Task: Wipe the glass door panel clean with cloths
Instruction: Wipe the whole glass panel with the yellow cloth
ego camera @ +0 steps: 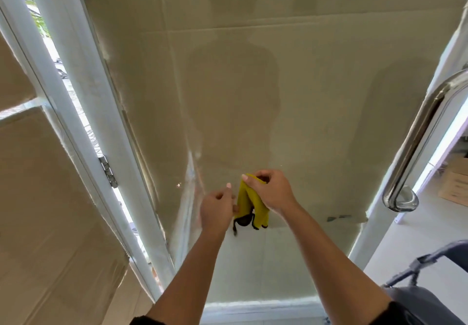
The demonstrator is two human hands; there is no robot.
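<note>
The glass door panel (253, 84) fills the middle of the head view, set in a white frame and backed with beige cardboard. A yellow cloth with black trim (249, 204) hangs folded in front of its lower part. My right hand (268, 193) grips the cloth's top edge, fingers curled over it. My left hand (217, 207) pinches the cloth's left side lower down. Both hands are a little in front of the glass; whether the cloth touches it I cannot tell.
A steel pull handle (420, 134) runs along the door's right edge. The hinge (109, 171) sits on the white frame at the left. A grey chair (430, 297) stands at the bottom right, and cardboard boxes (455, 185) lie on the floor beyond.
</note>
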